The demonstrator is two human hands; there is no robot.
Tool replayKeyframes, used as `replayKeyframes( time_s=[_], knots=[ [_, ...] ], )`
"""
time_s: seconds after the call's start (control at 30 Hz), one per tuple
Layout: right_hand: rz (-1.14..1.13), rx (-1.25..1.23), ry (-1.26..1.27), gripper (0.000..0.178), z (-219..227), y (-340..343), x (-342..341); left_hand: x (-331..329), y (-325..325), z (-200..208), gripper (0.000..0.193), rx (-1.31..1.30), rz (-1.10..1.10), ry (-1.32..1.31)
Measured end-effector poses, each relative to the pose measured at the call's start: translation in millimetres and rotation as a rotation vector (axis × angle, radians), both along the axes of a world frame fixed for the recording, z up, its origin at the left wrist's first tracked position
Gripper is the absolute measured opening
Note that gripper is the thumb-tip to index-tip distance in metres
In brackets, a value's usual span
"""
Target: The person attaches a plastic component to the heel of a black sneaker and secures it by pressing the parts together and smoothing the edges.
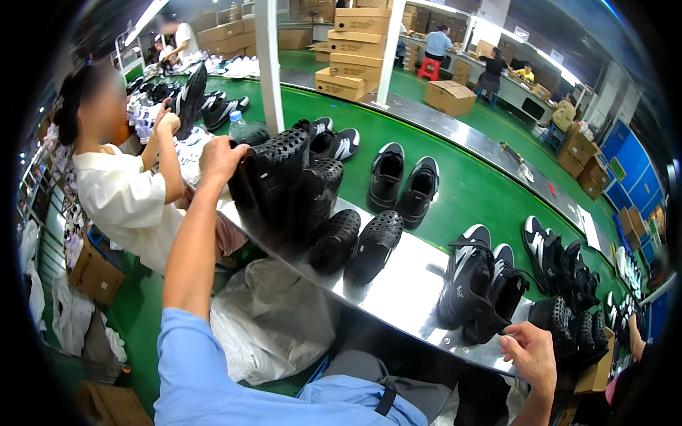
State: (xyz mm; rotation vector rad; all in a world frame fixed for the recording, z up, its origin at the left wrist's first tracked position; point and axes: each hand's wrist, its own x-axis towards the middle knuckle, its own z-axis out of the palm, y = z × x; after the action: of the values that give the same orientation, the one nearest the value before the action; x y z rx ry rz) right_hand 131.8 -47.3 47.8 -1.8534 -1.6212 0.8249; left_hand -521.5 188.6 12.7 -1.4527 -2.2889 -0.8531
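Note:
At the left of the bench, my left hand (222, 157) is closed at the upper edge of a black shoe with round holes (268, 167), which is tilted up and blurred. Beside it, more black perforated shoes (376, 245) stand on the shiny metal ledge (398, 291). To the right, my right hand (531, 355) pinches the heel of a black sneaker with white trim (497, 302). Its matching sneaker (465, 277) stands against its left side. Another black sneaker pair (403, 183) sits on the green belt (455, 170), toes pointing away.
A co-worker (124, 170) at the left holds up a dark shoe (190, 99). Several black shoes (568, 319) crowd the ledge at the right. Shoe boxes (359, 46) are stacked beyond the belt, near a white post (270, 71). A white sack (273, 319) hangs below the ledge.

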Motion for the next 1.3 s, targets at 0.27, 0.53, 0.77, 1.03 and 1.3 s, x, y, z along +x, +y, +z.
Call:
replayKeyframes(
  time_s=[0.27,0.53,0.77,1.03,1.3],
  knots=[
    [0.04,0.088,0.342,0.046,-18,-6,-46,224,-178,35,0.047,0.595,-0.318,-0.085],
    [-0.047,-0.28,1.328,0.058,-51,-29,-72,397,-235,-25,0.047,0.457,-1.264,-0.204],
    [0.258,-0.325,0.593,0.071,-35,-47,-17,440,-172,-3,0.054,-0.529,-1.468,-1.415],
    [0.064,0.293,-0.193,0.051,-17,-43,0,487,-144,-10,0.033,-0.197,-1.165,-1.414],
    [0.233,-0.145,-0.243,0.049,9,43,56,476,-37,-66,0.033,-0.018,-1.389,-0.102]
  ],
)
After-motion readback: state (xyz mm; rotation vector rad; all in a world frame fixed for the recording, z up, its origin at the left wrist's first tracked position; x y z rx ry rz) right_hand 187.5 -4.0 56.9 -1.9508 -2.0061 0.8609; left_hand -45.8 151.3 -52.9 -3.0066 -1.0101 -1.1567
